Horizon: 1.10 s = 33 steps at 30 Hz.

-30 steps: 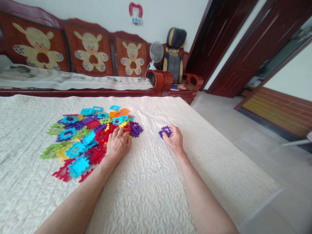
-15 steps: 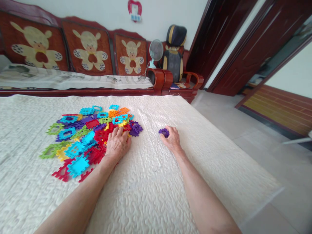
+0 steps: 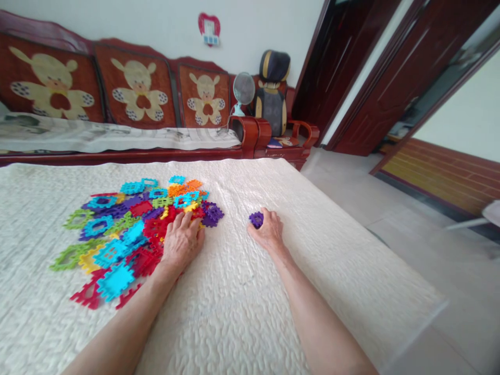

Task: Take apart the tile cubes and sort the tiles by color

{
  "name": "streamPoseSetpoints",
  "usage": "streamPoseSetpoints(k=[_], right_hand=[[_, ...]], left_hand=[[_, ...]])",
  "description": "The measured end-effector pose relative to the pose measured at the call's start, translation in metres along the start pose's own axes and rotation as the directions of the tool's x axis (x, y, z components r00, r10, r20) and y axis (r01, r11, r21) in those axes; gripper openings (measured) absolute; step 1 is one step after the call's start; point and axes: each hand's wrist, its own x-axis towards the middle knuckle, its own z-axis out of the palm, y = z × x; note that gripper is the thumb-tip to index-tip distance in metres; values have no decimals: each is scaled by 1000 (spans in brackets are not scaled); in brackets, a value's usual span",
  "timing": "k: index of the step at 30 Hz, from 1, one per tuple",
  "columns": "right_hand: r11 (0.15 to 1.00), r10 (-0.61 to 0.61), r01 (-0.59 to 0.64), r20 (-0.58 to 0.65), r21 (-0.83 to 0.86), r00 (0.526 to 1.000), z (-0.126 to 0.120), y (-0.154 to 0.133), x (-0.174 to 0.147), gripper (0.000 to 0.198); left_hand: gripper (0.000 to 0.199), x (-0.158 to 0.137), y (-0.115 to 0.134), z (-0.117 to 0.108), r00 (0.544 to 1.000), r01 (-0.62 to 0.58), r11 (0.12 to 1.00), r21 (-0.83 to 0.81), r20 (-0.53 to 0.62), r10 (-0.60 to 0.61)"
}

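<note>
My left hand (image 3: 182,239) lies palm down on the right side of a heap of plastic interlocking building pieces, its fingertips on red pieces (image 3: 155,229); what is under the palm is hidden. Its fingers are stretched and slightly apart. To the right of the heap, my right hand (image 3: 268,232) rests on the quilted cover with thumb and fingers around a purple interlocking piece (image 3: 256,219). More purple pieces (image 3: 213,213) sit at the heap's right edge. Blue pieces (image 3: 116,281) and green pieces (image 3: 74,255) are spread toward the left.
The cream quilted cover (image 3: 332,271) spreads beneath both hands, its right edge dropping toward the tiled floor (image 3: 347,179). Behind it stands a wooden sofa with bear cushions (image 3: 140,94), a small fan (image 3: 244,88) and a chair (image 3: 272,104) with a padded back.
The camera view has shifted slightly, moving the scene down and left. My right thumb has spread a little, so more of the purple piece shows. My left hand stays on the heap.
</note>
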Motion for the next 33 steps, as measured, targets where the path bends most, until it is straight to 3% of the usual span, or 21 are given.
streamPoseSetpoints(k=[21, 33], right_hand=[[994, -27, 31, -42, 104, 999, 7, 8, 5, 50], [987, -52, 66, -97, 144, 994, 13, 17, 12, 48]], left_hand=[[39, -1, -3, 3, 1000, -11, 1000, 9, -29, 11], [40, -1, 1, -2, 1000, 12, 999, 31, 24, -13]])
